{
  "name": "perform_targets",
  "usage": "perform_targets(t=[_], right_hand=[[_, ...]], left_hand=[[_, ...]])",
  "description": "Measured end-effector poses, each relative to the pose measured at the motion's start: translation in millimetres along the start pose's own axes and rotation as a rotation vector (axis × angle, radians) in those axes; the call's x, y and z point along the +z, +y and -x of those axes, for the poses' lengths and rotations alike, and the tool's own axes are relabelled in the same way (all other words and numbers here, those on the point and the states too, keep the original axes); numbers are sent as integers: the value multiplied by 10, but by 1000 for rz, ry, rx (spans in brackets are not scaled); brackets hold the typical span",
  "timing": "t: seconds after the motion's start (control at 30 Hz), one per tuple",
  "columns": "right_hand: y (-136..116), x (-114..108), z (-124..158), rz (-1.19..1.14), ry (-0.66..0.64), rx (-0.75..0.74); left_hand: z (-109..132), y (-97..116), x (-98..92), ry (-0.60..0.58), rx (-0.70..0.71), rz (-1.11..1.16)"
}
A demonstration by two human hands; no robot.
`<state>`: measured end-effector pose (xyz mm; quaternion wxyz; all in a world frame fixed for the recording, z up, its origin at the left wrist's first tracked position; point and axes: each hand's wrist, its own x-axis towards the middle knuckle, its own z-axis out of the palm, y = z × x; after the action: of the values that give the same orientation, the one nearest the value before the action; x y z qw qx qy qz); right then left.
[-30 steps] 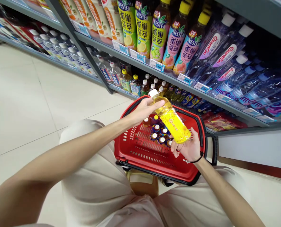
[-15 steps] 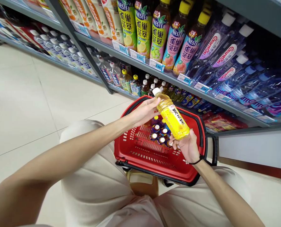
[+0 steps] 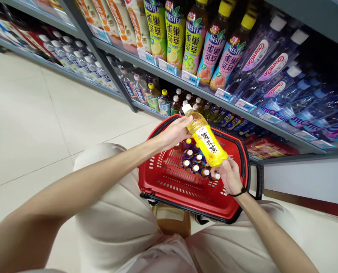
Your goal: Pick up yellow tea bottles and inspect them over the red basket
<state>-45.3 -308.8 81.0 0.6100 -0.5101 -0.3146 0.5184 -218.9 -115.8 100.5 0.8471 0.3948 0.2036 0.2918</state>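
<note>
A bottle of yellow-labelled tea point(image 3: 208, 143) with a white cap is held at a slant over the red shopping basket point(image 3: 169, 193). My left hand point(image 3: 177, 132) grips it near the neck, thumb on the near side and the other fingers mostly hidden. At the base, my right hand point(image 3: 229, 175) has its thumb and fingers closed on the bottle's lower end. Beneath it, several small bottles point(image 3: 195, 168) with white or yellow caps stand upright inside the basket.
A grey drinks shelf point(image 3: 174, 77) runs along the far side, holding tea bottles point(image 3: 189, 41) and clear water bottles point(image 3: 274, 64). Lower down are smaller bottles point(image 3: 163, 100). Pale floor tiles point(image 3: 24, 125) lie to the left. My knees flank the basket.
The tea bottle has been turned about its length, so its dark lettering faces up more squarely. My right hand has shifted slightly at the base. The view has moved a little.
</note>
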Motion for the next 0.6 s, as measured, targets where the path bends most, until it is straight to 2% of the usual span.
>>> perform_targets(t=[0.2,0.4,0.6], right_hand=[[57,-6,25,132,27,-9],[148,0,73,377,67,-172],[88,-21,95,605,161,-312]], left_hand=[[25,44,67,26,30,-13],[44,74,94,43,60,-78],[82,102,104,9,48,-95]])
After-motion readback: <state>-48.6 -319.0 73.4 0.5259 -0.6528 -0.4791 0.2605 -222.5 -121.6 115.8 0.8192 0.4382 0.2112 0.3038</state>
